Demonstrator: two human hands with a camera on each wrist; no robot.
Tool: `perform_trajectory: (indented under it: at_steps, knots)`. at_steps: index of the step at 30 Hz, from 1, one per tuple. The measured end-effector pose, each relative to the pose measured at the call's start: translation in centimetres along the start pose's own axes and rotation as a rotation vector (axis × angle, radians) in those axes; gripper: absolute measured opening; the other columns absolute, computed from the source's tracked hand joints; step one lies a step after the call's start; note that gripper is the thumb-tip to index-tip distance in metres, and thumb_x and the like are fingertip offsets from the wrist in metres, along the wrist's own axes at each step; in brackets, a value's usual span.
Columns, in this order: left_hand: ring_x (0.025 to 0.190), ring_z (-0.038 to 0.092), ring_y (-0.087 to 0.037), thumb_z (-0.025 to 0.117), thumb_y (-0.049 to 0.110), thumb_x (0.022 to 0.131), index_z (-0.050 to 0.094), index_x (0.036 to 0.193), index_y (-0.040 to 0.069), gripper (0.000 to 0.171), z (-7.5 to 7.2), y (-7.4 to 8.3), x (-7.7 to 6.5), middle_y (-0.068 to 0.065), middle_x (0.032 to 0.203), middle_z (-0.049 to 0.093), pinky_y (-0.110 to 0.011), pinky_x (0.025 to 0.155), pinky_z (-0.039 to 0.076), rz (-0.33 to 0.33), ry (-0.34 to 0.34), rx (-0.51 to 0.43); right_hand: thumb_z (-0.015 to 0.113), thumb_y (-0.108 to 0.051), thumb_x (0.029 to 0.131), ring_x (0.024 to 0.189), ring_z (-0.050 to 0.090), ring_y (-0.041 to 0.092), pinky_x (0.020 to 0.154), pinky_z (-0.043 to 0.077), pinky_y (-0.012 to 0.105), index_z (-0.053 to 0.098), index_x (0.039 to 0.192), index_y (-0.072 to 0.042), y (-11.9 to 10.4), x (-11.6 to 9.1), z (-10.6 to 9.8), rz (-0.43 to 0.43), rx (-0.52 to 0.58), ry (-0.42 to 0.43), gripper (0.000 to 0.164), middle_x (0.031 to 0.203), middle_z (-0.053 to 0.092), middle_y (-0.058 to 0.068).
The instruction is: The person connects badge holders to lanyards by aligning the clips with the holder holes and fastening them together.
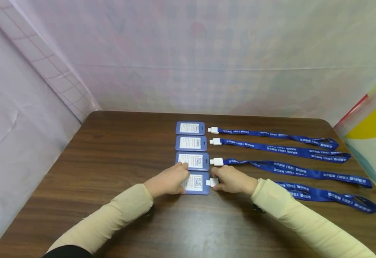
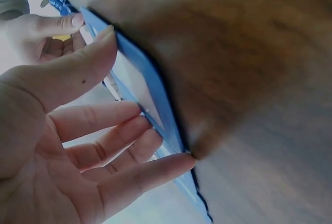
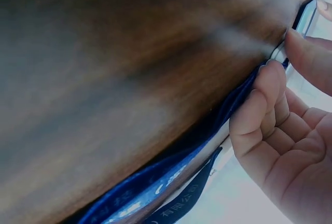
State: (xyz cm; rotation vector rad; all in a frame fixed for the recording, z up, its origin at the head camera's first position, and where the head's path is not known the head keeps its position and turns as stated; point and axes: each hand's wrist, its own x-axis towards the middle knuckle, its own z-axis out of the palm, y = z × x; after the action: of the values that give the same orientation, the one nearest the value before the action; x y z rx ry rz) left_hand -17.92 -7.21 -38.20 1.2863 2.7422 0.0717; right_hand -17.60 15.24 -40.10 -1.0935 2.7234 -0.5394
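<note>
Four blue badge holders with white ID/IC cards lie in a column on the table. My left hand is at the left end of the nearest badge holder, its thumb and fingers holding the edges. In the left wrist view, the thumb and fingertips meet the blue rim. My right hand pinches the white clip of the nearest lanyard between thumb and fingers, its tip right at the holder's slotted end. Beyond lies another holder, with a white clip at its right.
Farther back are two more badge holders, each with a blue lanyard stretched to the right. A dark wooden tabletop bears everything. Pale cloth hangs behind it, and a colourful printed sheet hangs at the right.
</note>
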Motion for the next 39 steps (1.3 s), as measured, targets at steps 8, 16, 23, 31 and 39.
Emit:
perform_trajectory:
  at_steps: [8, 16, 23, 31, 39]
  knots:
    - [0.073, 0.05, -0.018, 0.085, 0.028, 0.056, 0.064, 0.074, 0.006, 0.035, -0.3, -0.1, 0.1, -0.003, 0.078, 0.049, -0.031, 0.063, 0.05, -0.058, -0.034, 0.013, 0.075, -0.019, 0.073, 0.052, 0.043, 0.007, 0.047, 0.038, 0.021, 0.052, 0.076, -0.009, -0.3, 0.0, -0.1, 0.011, -0.011, -0.015, 0.025, 0.061, 0.047, -0.005]
    - [0.07, 0.05, -0.016, 0.085, 0.029, 0.056, 0.066, 0.076, 0.008, 0.035, -0.6, -0.1, 0.1, 0.0, 0.076, 0.048, -0.03, 0.061, 0.049, -0.069, -0.058, -0.013, 0.075, -0.019, 0.072, 0.051, 0.043, 0.007, 0.047, 0.038, 0.021, 0.053, 0.076, -0.009, -0.5, -0.1, -0.1, 0.03, 0.002, -0.015, 0.025, 0.06, 0.046, -0.006]
    - [0.068, 0.052, -0.015, 0.079, 0.028, 0.068, 0.068, 0.091, 0.008, 0.033, -0.8, -0.6, 0.0, -0.001, 0.079, 0.053, -0.032, 0.06, 0.049, -0.063, -0.034, -0.042, 0.075, -0.018, 0.073, 0.052, 0.044, 0.005, 0.047, 0.04, 0.02, 0.06, 0.081, -0.007, -0.3, -0.4, -0.4, 0.003, 0.027, 0.01, 0.021, 0.062, 0.05, -0.007]
    - [0.073, 0.058, -0.018, 0.067, 0.025, 0.081, 0.067, 0.103, 0.005, 0.03, -1.0, -1.3, -0.8, -0.006, 0.086, 0.06, -0.034, 0.06, 0.05, -0.061, 0.07, -0.115, 0.072, -0.018, 0.077, 0.051, 0.042, 0.002, 0.047, 0.039, 0.019, 0.063, 0.087, -0.006, -0.1, -1.0, -0.9, -0.001, 0.054, 0.034, 0.018, 0.062, 0.051, -0.008]
    - [0.072, 0.058, -0.019, 0.065, 0.024, 0.082, 0.065, 0.096, 0.005, 0.023, -0.6, -1.9, -1.4, -0.006, 0.087, 0.06, -0.034, 0.059, 0.05, -0.055, 0.185, -0.105, 0.071, -0.016, 0.078, 0.054, 0.045, 0.003, 0.051, 0.041, 0.02, 0.061, 0.078, -0.01, 0.4, -1.6, -1.4, 0.025, 0.052, 0.071, 0.012, 0.062, 0.051, -0.01]
